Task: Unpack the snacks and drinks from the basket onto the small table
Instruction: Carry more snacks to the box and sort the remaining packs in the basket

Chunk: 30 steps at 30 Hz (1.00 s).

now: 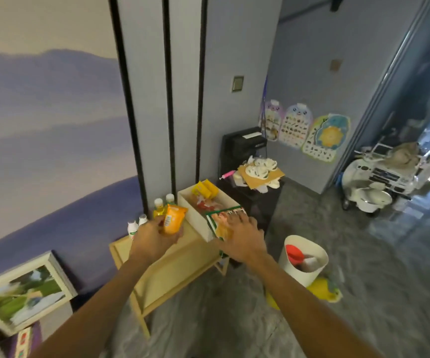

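Here, near the middle of the frame, the left hand [154, 235] holds an orange snack packet [173, 218] upright, its fingers closed round the lower half so that only the top and a pale label strip show. The packet hangs over the far end of the small wooden desk [162, 270]. Just right of centre, the right hand [242, 235] lies spread on a green-edged snack bag [224, 223], fingers curled over it; the hand hides most of the bag, so its print is hard to read. The bag leans at the near corner of the cream basket [195, 213], which stands on the desk and holds yellow and red packets, blurred. Left of the basket stand two yellow bottles [164, 204] and two small white bottles [136, 226], partly hidden by the left hand
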{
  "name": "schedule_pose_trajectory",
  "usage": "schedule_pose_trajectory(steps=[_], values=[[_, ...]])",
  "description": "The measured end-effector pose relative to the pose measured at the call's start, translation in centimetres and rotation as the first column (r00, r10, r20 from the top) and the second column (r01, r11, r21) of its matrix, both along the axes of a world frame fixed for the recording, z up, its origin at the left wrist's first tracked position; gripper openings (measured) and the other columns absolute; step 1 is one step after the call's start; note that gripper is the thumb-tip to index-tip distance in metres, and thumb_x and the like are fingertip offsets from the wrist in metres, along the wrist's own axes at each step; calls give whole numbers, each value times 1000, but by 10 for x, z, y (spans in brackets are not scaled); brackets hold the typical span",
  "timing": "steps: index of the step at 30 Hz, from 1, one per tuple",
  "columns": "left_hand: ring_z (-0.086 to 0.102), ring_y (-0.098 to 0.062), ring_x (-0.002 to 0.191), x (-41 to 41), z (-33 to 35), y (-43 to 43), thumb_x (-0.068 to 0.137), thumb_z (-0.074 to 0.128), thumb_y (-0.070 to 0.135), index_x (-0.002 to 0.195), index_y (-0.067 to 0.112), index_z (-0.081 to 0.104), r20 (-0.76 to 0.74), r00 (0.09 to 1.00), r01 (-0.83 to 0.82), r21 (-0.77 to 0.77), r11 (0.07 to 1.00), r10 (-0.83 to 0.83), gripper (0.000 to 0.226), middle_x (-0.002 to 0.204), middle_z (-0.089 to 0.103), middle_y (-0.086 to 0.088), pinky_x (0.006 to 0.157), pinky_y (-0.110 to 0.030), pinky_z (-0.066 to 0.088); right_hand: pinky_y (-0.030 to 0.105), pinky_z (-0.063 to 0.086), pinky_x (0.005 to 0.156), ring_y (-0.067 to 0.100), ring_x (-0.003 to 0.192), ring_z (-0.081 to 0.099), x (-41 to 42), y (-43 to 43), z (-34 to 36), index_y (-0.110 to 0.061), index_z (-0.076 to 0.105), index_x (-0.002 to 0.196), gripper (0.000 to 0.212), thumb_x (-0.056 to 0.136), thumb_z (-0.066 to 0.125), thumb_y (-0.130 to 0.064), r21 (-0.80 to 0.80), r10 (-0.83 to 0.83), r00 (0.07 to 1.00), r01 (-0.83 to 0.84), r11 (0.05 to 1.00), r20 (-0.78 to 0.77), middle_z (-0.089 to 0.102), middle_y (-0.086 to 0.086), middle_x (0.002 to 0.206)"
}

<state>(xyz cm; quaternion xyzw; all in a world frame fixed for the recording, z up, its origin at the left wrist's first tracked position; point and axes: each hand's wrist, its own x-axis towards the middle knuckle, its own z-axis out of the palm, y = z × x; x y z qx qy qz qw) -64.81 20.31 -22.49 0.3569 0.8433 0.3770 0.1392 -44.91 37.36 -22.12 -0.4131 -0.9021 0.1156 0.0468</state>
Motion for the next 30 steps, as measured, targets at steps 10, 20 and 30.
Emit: schedule_pose_trajectory(steps=[10, 20, 30], values=[[69, -14, 68, -80, -71, 189, 85, 67, 56, 98, 31, 63, 126, 985, -107, -73, 992, 116, 29, 77, 71, 10, 64, -33, 58, 66, 45, 106, 37, 140, 43, -92, 206, -65, -31, 30, 154, 100, 74, 49, -88, -42, 57, 992, -52, 998, 114, 40, 2, 157], [67, -18, 81, -117, -134, 306, 93, 75, 44, 100, 23, 68, 235, 943, -190, -198, 962, 235, 24, 86, 69, 7, 73, -38, 55, 62, 43, 110, 35, 142, 39, -185, 337, -110, -28, 28, 155, 97, 79, 55, -81, -172, 269, 941, -235, 957, 207, 36, 3, 158], [70, -33, 102, -79, -225, 393, 100, 63, 37, 135, 14, 58, 451, 712, -407, -360, 840, 539, 42, 119, 72, -12, 78, -35, 56, 50, 45, 115, 24, 152, 34, -211, 383, -223, -36, 32, 157, 95, 79, 51, -86, -205, 393, 919, -379, 902, 29, 39, -6, 163]])
